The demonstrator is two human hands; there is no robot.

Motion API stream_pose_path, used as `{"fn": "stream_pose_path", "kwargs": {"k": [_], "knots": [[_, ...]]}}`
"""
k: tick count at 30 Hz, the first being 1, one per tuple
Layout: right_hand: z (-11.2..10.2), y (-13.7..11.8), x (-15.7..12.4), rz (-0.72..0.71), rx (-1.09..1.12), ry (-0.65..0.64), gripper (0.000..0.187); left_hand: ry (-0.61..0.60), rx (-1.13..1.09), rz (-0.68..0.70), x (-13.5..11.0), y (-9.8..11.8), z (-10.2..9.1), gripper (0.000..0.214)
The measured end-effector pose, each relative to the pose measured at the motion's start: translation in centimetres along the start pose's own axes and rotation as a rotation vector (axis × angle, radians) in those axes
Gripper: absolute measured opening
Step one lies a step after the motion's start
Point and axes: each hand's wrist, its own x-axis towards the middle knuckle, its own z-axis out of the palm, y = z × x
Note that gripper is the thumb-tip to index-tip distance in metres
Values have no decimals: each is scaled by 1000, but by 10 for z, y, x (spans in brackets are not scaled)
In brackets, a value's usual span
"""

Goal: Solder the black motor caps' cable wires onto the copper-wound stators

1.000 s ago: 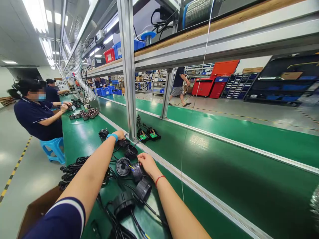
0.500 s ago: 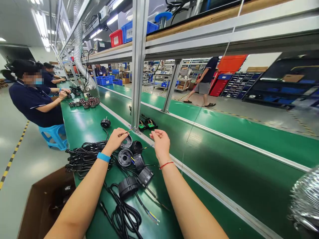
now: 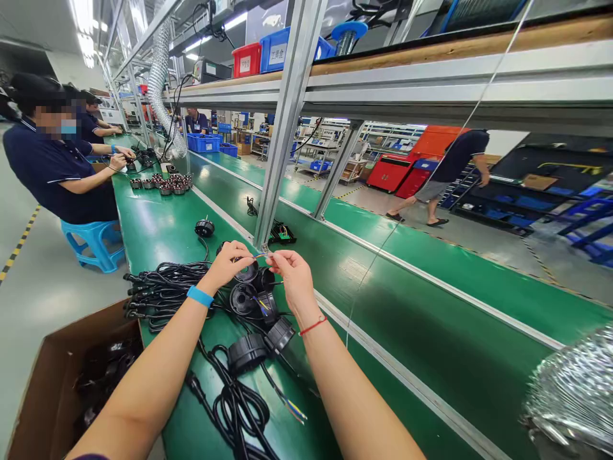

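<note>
My left hand (image 3: pixel 228 263) wears a blue wristband and pinches thin coloured wires (image 3: pixel 259 256). The fingertips of my right hand (image 3: pixel 294 281), a red string round its wrist, are closed on the other end of these wires. Just under both hands lie several black round housings, one open with a hole in its middle (image 3: pixel 243 299) and another ribbed on its side (image 3: pixel 246 352). Yellow and blue wires (image 3: pixel 262 305) stick out of the open one. Nearer me is a coiled black cable (image 3: pixel 239 409); stripped wire ends (image 3: pixel 294 410) lie beside it.
A bundle of black cables (image 3: pixel 165 291) lies left on the green bench, above a cardboard box (image 3: pixel 52 364). A metal post (image 3: pixel 287 134) rises behind my hands, near a green circuit board (image 3: pixel 283 232). Co-workers sit at left; a person walks beyond. A foil duct (image 3: pixel 569 383) stands right.
My right hand has moved left to the wires and now pinches their end, while my left hand keeps its hold. The view has shifted slightly, and the walking person is farther right.
</note>
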Motion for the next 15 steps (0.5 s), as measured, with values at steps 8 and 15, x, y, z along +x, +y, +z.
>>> {"fn": "stream_pose_path", "kwargs": {"k": [8, 15], "knots": [[6, -5, -6, -29, -20, -41, 34, -16, -2, 47, 0, -6, -2, 13], [6, -8, -7, -60, -57, -66, 30, -16, -2, 50, 0, -7, -3, 13]]}}
